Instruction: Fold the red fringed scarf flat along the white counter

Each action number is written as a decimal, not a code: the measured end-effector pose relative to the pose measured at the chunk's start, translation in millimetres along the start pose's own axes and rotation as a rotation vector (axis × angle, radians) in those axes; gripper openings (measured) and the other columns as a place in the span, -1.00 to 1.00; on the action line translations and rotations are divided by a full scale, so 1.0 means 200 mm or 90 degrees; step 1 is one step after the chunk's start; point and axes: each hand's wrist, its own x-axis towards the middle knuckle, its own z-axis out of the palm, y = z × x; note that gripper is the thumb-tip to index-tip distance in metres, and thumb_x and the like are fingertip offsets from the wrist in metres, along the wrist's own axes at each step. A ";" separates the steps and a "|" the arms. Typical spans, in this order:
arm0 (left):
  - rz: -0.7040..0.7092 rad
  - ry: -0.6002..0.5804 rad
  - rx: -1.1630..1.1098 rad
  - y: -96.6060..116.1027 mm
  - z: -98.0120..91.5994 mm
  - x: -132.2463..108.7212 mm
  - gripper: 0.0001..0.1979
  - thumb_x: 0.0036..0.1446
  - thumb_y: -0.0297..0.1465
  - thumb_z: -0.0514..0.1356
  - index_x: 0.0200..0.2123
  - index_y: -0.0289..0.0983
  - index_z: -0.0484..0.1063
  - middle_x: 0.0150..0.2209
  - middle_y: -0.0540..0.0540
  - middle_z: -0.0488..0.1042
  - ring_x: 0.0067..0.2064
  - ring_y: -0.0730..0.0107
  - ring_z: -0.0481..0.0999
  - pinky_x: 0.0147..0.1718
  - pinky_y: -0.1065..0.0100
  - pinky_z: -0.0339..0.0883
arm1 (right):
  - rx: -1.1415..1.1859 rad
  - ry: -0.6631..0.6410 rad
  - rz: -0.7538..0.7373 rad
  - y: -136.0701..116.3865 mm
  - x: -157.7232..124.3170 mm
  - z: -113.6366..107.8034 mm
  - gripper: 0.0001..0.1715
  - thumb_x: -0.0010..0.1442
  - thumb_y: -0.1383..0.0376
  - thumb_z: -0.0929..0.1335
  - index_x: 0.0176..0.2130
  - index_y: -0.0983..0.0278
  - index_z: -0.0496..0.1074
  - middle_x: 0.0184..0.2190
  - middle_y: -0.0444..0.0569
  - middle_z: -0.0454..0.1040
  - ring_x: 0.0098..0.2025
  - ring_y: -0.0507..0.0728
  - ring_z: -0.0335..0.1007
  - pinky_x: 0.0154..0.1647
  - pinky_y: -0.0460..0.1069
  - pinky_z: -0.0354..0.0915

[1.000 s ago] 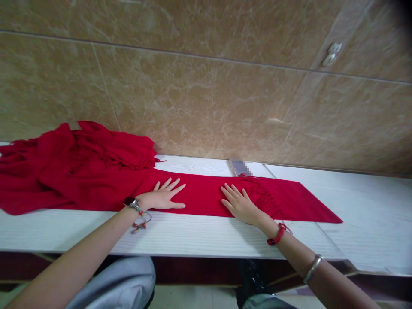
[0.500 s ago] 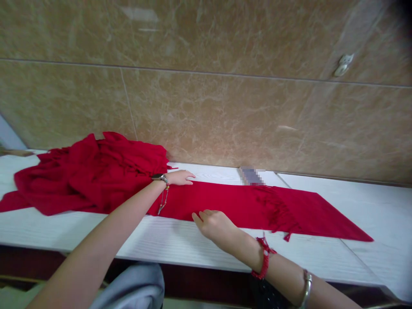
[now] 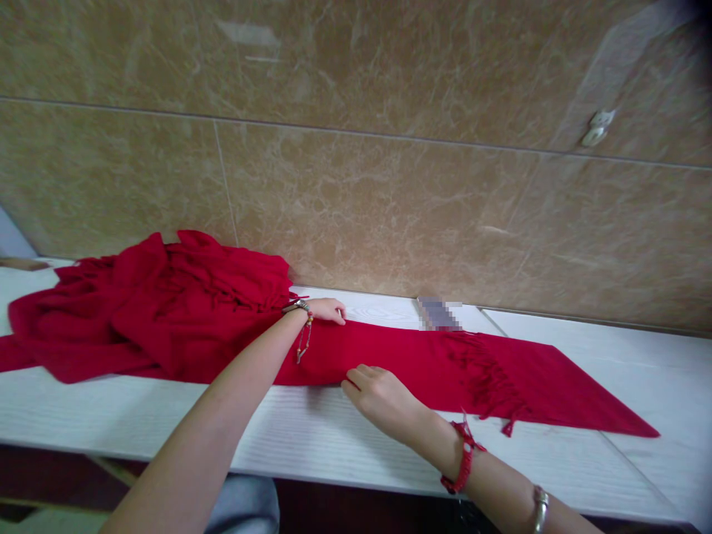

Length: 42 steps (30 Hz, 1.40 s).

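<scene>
A long red scarf (image 3: 400, 363) with fringed ends lies flattened and folded in a strip along a white bench-like surface. My left hand (image 3: 328, 310) is at the strip's far edge, its fingers curled closed on the cloth. At the near edge my right hand (image 3: 378, 391) is closed too, thumb and fingers pinching the fabric; the fingertips are partly hidden. Toward the right, a band of tassels (image 3: 492, 378) crosses the strip, and beyond it the cloth tapers to a point. To the left, a loose heap of red fringed cloth (image 3: 150, 304) adjoins the strip.
A pixelated flat object, perhaps a phone (image 3: 438, 314), lies behind the strip. The white surface (image 3: 322, 437) is narrow and backs onto a brown marbled tile wall (image 3: 356, 215). A small white fixture (image 3: 598, 128) is on the wall at upper right.
My left hand has shifted slightly right along the far edge, and its fingers have curled in. The right hand has closed on the near edge. The view has moved a little.
</scene>
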 end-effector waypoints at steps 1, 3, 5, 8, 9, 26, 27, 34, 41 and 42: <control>0.002 0.003 -0.011 0.00 0.00 0.00 -0.79 -0.10 -0.35 0.17 -0.36 -0.29 0.48 -0.36 0.00 0.51 -0.34 0.45 0.40 -0.39 0.54 0.18 | -0.005 0.007 0.008 0.00 0.00 0.00 -0.91 0.14 0.46 0.26 -0.38 0.33 0.32 -0.44 -0.06 0.37 -0.39 0.08 0.27 -0.43 -0.04 0.18; 0.003 0.006 -0.032 -0.01 0.01 0.01 -0.81 -0.11 -0.36 0.18 -0.38 -0.29 0.49 -0.39 0.01 0.51 -0.35 0.46 0.40 -0.40 0.55 0.18 | -0.006 0.014 0.018 -0.01 0.00 -0.01 -0.91 0.15 0.45 0.25 -0.37 0.31 0.31 -0.44 -0.06 0.36 -0.40 0.08 0.27 -0.43 -0.03 0.17; 0.003 0.012 -0.051 0.00 0.02 0.02 -0.81 -0.12 -0.37 0.19 -0.38 -0.28 0.49 -0.41 0.01 0.51 -0.36 0.45 0.40 -0.40 0.54 0.18 | -0.004 0.014 0.025 -0.01 0.00 -0.02 -0.91 0.16 0.44 0.24 -0.33 0.29 0.30 -0.44 -0.07 0.37 -0.40 0.08 0.27 -0.44 -0.03 0.16; 0.006 0.023 -0.073 0.01 0.04 0.03 -0.80 -0.13 -0.39 0.20 -0.36 -0.29 0.49 -0.41 0.01 0.51 -0.37 0.45 0.41 -0.40 0.53 0.18 | -0.008 0.019 0.058 -0.01 -0.01 -0.03 -0.85 0.17 0.44 0.24 -0.21 0.30 0.30 -0.43 -0.07 0.37 -0.40 0.08 0.27 -0.47 -0.04 0.16; 0.008 0.026 -0.079 0.01 0.05 0.04 -0.80 -0.13 -0.39 0.20 -0.35 -0.30 0.49 -0.41 0.01 0.51 -0.38 0.45 0.41 -0.39 0.52 0.18 | -0.011 0.021 0.069 -0.01 -0.01 -0.02 -0.85 0.16 0.44 0.24 -0.21 0.31 0.30 -0.43 -0.06 0.38 -0.39 0.09 0.28 -0.47 -0.03 0.17; -0.004 0.083 -0.232 0.08 0.05 0.07 -0.76 -0.17 -0.34 0.21 -0.37 -0.32 0.48 -0.42 -0.02 0.51 -0.35 0.41 0.42 -0.36 0.48 0.21 | -0.036 -0.023 0.164 0.01 -0.04 -0.08 -0.83 0.14 0.50 0.22 -0.39 0.32 0.34 -0.46 0.00 0.40 -0.41 0.12 0.31 -0.52 -0.03 0.16; -0.002 0.099 -0.254 0.09 0.03 0.07 -0.73 -0.15 -0.32 0.20 -0.33 -0.33 0.47 -0.39 -0.04 0.51 -0.32 0.39 0.42 -0.33 0.46 0.21 | -0.040 -0.015 0.174 0.02 -0.05 -0.09 -0.84 0.14 0.49 0.22 -0.39 0.32 0.34 -0.45 0.00 0.39 -0.40 0.12 0.31 -0.51 -0.03 0.15; 0.034 0.195 -0.384 0.29 -0.13 0.07 -0.62 -0.10 -0.24 0.19 -0.22 -0.36 0.43 -0.25 -0.11 0.49 -0.22 0.36 0.41 -0.19 0.38 0.22 | -0.105 0.086 0.237 0.16 -0.18 -0.28 -0.83 0.17 0.48 0.20 -0.38 0.32 0.32 -0.47 -0.01 0.37 -0.43 0.08 0.26 -0.51 -0.05 0.07; 0.088 0.207 -0.468 0.68 -0.30 0.31 -0.70 -0.06 -0.35 0.18 -0.21 -0.36 0.43 -0.25 -0.14 0.49 -0.26 0.40 0.43 -0.18 0.34 0.25 | -0.235 0.054 0.290 0.44 -0.50 -0.53 -0.76 0.18 0.49 0.17 -0.40 0.32 0.35 -0.52 -0.03 0.35 -0.46 0.06 0.23 -0.50 -0.05 0.02; 0.097 0.200 -0.475 0.75 -0.32 0.36 -0.72 -0.06 -0.37 0.19 -0.22 -0.35 0.43 -0.25 -0.14 0.49 -0.26 0.41 0.43 -0.18 0.34 0.25 | -0.251 0.045 0.299 0.49 -0.56 -0.55 -0.75 0.18 0.50 0.16 -0.39 0.32 0.36 -0.53 -0.03 0.34 -0.47 0.05 0.22 -0.50 -0.05 0.01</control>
